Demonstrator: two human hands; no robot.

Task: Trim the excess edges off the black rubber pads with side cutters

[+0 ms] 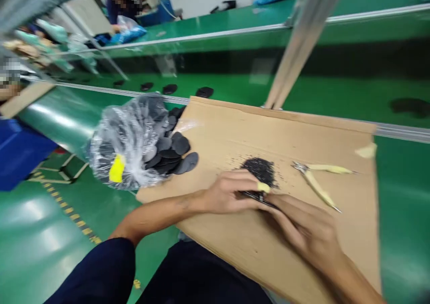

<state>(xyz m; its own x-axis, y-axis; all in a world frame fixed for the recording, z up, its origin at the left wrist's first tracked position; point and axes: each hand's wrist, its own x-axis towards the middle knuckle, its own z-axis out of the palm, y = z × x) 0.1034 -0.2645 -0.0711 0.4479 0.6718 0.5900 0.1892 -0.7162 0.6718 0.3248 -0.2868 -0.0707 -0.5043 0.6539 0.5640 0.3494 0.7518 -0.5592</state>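
Note:
Both hands are over the cardboard sheet (pixel 215 134), holding a thin black flat piece (pixel 250 195) between them. My left hand (pixel 230 192) grips one end of it, and a pale yellow wrap covers a fingertip. My right hand (pixel 311 225), slightly blurred, has its fingers closed at the other end. Most of the piece is covered by fingers. Just beyond the hands lies a heap of tiny black bits (pixel 260 169), some scattered around it. Side cutters (pixel 307 169) with pale yellow handles rest spread apart on the cardboard to the right.
A clear plastic bag (pixel 129 138) with a yellow label spills black oval pieces (pixel 171 154) at the left. Behind the cardboard, several black pieces lie along a green conveyor (pixel 231 82). A metal post (pixel 302 44) rises at the back. Other people work at the far left.

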